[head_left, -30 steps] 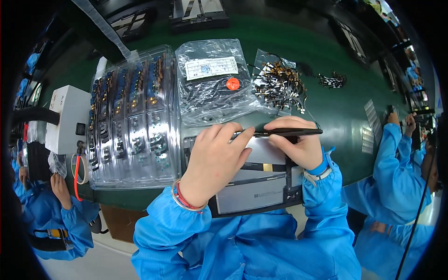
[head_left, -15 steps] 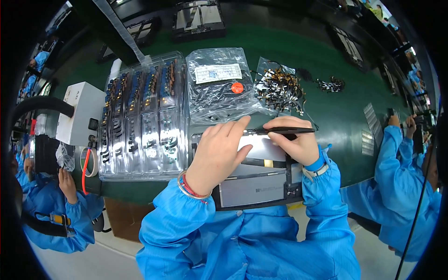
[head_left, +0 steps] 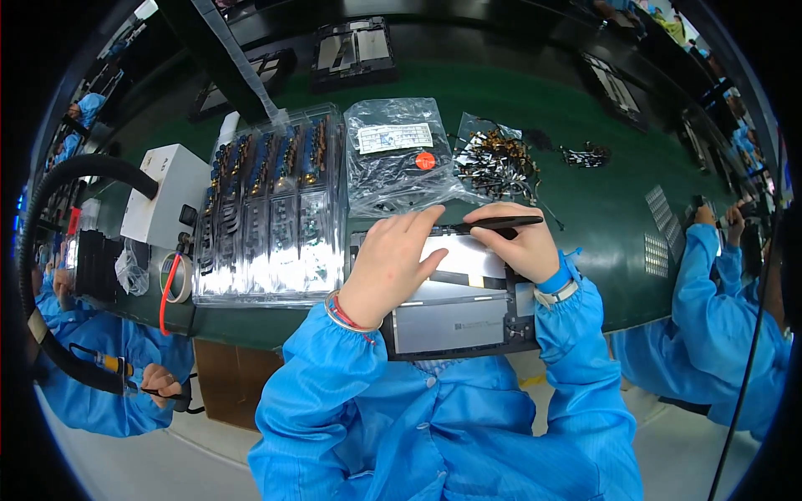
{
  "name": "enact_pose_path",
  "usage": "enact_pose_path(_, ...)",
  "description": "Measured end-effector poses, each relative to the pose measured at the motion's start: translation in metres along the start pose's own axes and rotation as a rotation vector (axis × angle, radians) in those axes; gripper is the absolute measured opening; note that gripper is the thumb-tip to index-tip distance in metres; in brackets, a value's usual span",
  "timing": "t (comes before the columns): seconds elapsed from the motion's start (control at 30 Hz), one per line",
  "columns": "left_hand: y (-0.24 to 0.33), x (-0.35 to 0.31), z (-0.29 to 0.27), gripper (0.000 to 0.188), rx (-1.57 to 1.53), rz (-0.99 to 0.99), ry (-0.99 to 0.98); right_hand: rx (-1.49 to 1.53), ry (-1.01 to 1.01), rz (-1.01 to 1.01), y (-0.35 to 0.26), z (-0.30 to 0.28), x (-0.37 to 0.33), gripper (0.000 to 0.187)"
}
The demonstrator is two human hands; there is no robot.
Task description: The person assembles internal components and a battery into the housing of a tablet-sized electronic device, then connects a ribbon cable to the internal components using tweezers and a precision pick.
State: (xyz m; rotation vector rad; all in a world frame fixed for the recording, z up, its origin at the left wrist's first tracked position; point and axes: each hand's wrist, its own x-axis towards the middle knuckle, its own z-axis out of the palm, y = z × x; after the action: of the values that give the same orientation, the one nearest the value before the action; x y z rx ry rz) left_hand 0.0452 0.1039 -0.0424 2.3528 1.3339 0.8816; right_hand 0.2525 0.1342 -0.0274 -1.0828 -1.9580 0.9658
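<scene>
An opened tablet [head_left: 451, 326] lies in front of me, its flat silver battery panels and dark frame showing. My left hand [head_left: 393, 263] rests over its upper left part, fingers stretched toward the far edge and thumb apart. Between the thumb and fingers of my right hand [head_left: 522, 246] is a slim black pointed tool [head_left: 505, 222], held nearly level. Its tip points left along the tablet's far edge, close to my left fingertips. What the tip touches is too small to make out.
Clear plastic trays [head_left: 267, 225] of small circuit parts stand left, beside a white box [head_left: 165, 194] with a black hose. Beyond the tablet lie a plastic bag [head_left: 393, 171] and a heap of small cables [head_left: 499, 163]. Co-workers in blue sit at both sides.
The whole view has shifted slightly. My right hand and the black tool sit a little closer to my left fingertips, the tool more level. The left co-worker's hand has moved down.
</scene>
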Motion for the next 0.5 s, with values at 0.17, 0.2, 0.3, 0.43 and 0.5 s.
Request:
enact_pose_path(0.17, -0.0013, -0.0012, 0.0005, 0.047, 0.005, 0.011, 0.015, -0.008, -0.019, -0.020, -0.0001, 0.0009, 0.0001, 0.019)
enact_pose_path(0.2, -0.0026, -0.0017, 0.0007, 0.047, 0.027, 0.040, 0.004, -0.008, -0.020, -0.021, -0.0007, 0.0010, 0.0000, 0.019)
enact_pose_path(0.3, -0.0006, -0.0007, 0.0002, 0.047, 0.039, 0.042, -0.012, 0.015, 0.002, -0.006, -0.0017, 0.0001, -0.0012, 0.019)
enact_pose_path(0.43, 0.0010, 0.0000, -0.0006, 0.044, -0.001, -0.005, -0.002, -0.004, -0.012, -0.004, -0.0006, -0.0011, -0.0007, 0.019)
enact_pose_path(0.5, 0.0014, 0.0001, -0.0007, 0.044, -0.003, -0.008, -0.002, -0.009, -0.017, -0.014, -0.0001, -0.0012, -0.0002, 0.019)
